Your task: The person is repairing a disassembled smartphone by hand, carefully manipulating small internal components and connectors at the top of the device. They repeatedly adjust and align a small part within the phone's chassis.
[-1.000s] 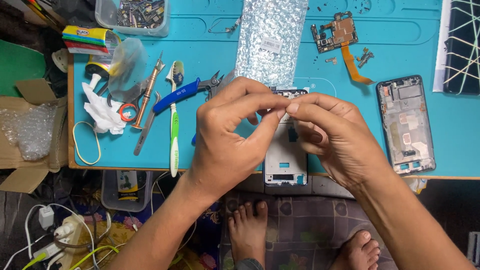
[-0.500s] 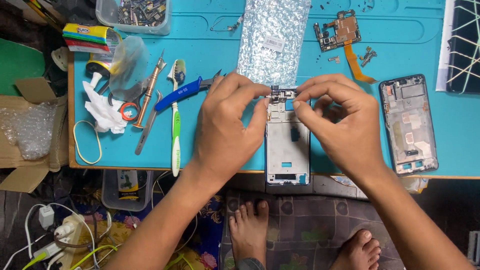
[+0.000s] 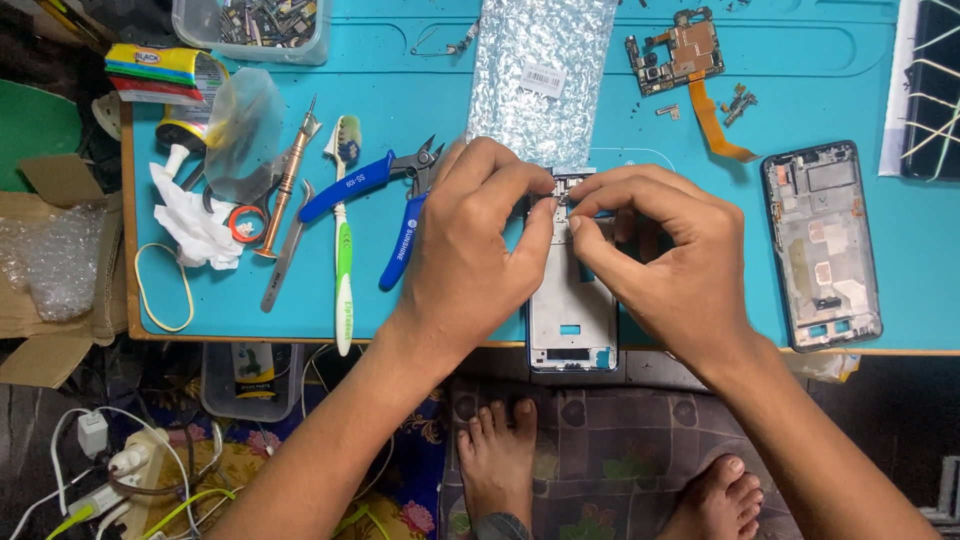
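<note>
A white phone frame (image 3: 572,322) lies on the blue work mat (image 3: 420,290), its lower end hanging over the table's front edge. My left hand (image 3: 470,250) grips the frame's left side, thumb and forefinger pinched at its top edge. My right hand (image 3: 670,255) rests over the right side, its fingertips meeting the left ones at a small dark part (image 3: 560,190) on the top edge. How that part sits in the frame is hidden by my fingers.
Blue-handled cutters (image 3: 375,200), a toothbrush (image 3: 343,260), a screwdriver (image 3: 285,185), tweezers (image 3: 285,250) and a rubber band (image 3: 165,290) lie left. A bubble-wrap bag (image 3: 540,70), a circuit board with orange flex cable (image 3: 690,60) and a second phone frame (image 3: 822,245) lie behind and right.
Both hands lowered the frame onto the mat and shifted slightly up the table. The fingertips stayed pinched at the frame's top edge.
</note>
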